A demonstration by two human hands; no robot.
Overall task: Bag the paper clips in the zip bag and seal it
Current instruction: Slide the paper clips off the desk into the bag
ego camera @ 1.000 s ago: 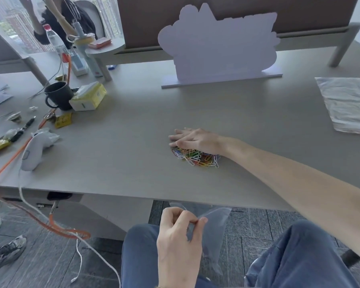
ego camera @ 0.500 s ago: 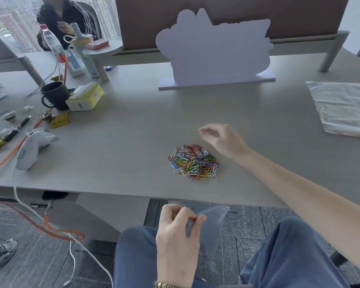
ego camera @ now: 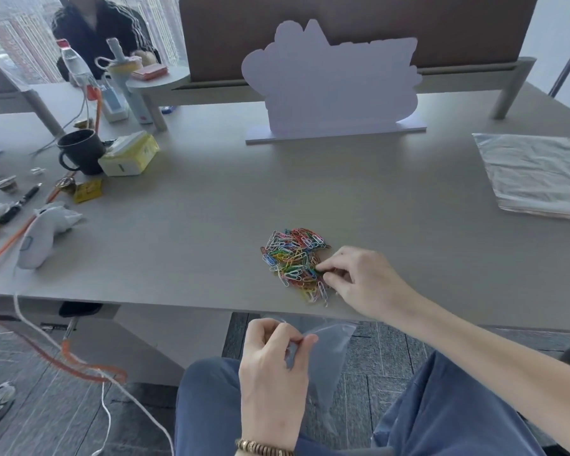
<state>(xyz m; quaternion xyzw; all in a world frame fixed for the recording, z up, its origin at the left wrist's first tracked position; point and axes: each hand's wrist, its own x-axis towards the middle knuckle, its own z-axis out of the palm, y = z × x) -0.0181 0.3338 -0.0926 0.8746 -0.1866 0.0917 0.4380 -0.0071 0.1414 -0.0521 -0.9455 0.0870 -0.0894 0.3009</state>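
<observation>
Your right hand [ego camera: 359, 278], lifted off a moment ago, is now pinching at the paper clips [ego camera: 295, 261] mid-frame on the counter [ego camera: 195, 225] while your left hand [ego camera: 270, 366] is gripping the zip bag [ego camera: 326, 353] below, so bagging is starting.

**Bright clips on a grey desk**

The paper clips [ego camera: 295, 263] form a many-coloured heap: red, green, yellow, blue, orange, pink and white. The desk [ego camera: 211, 209] beneath is a plain pale grey-beige. The zip bag [ego camera: 326, 353] is clear with a bluish-grey tint. The trousers [ego camera: 458, 416] are denim blue. A beaded bracelet [ego camera: 264, 448] is brown and tan. The cut-out board [ego camera: 329, 90] is pale lilac-white; the partition [ego camera: 359, 24] behind it is dark brown. The mug [ego camera: 81, 151] is black, the tissue pack [ego camera: 129, 154] yellow and white. The cable [ego camera: 89, 368] is orange, the cord [ego camera: 112, 390] white. The bottle [ego camera: 74, 65] has a red cap. The stack of sheets [ego camera: 537, 172] is silvery white.
</observation>
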